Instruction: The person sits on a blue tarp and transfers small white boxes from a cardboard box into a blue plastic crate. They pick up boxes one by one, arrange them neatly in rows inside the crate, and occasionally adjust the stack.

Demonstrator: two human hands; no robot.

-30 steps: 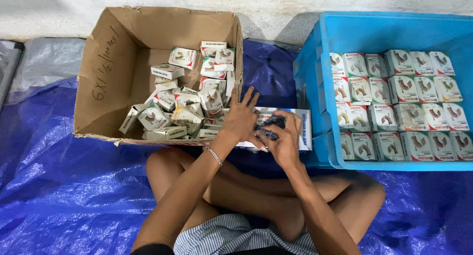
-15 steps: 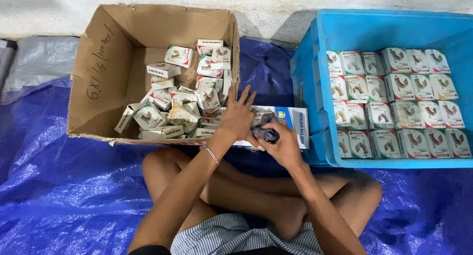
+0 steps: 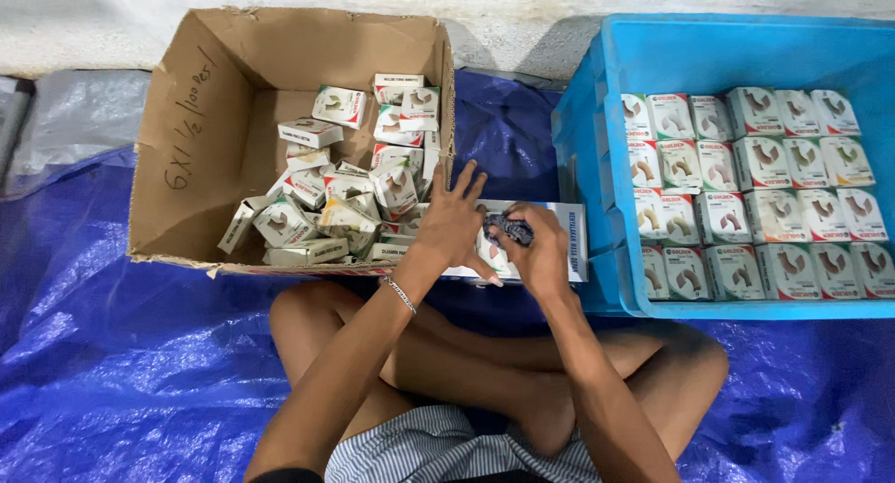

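The left hand (image 3: 454, 224) has its fingers spread wide, resting on a flat white box (image 3: 559, 236) that lies between the cardboard box (image 3: 200, 138) and the blue crate (image 3: 597, 119). The right hand (image 3: 541, 250) pinches a small dark object (image 3: 510, 229) over that box — what it is, I cannot tell.

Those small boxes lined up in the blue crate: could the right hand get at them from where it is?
Probably yes: the right hand sits beside the open-topped blue crate, though it's holding a small dark part.
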